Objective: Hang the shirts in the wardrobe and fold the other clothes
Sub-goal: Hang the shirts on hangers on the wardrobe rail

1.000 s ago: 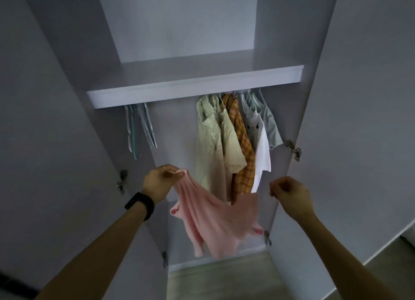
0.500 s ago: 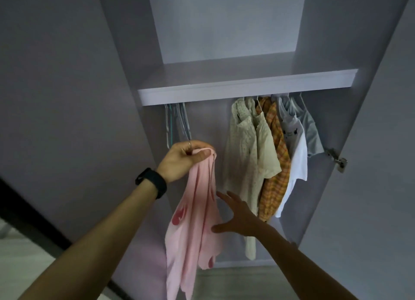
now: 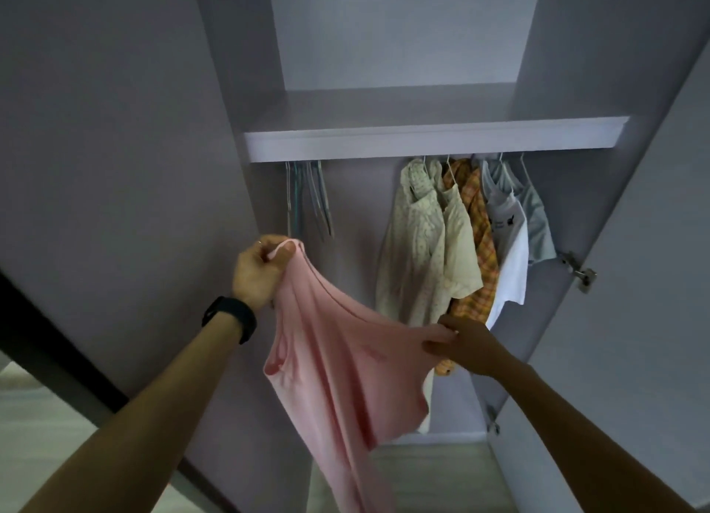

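Observation:
A pink shirt [image 3: 342, 363] hangs stretched between my hands in front of the open wardrobe. My left hand [image 3: 259, 272], with a black watch on its wrist, grips one upper corner of the shirt up high. My right hand [image 3: 463, 345] pinches the shirt's other upper edge, lower and to the right. The rest of the cloth drapes down towards the floor. Several empty hangers [image 3: 311, 197] hang on the rail's left end, just above my left hand. Several shirts [image 3: 453, 243] hang on the rail's right end, behind my right hand.
A white shelf [image 3: 434, 142] runs across the wardrobe above the rail. The left door [image 3: 115, 167] and the right door [image 3: 653, 243] stand open on either side. A metal hinge [image 3: 580, 272] sticks out on the right. Pale floor [image 3: 430, 474] shows below.
My right hand, open and reaching at the hanging pink shirt half a second ago, now pinches its edge and has pulled it out to the right. The shirt is spread instead of hanging bunched.

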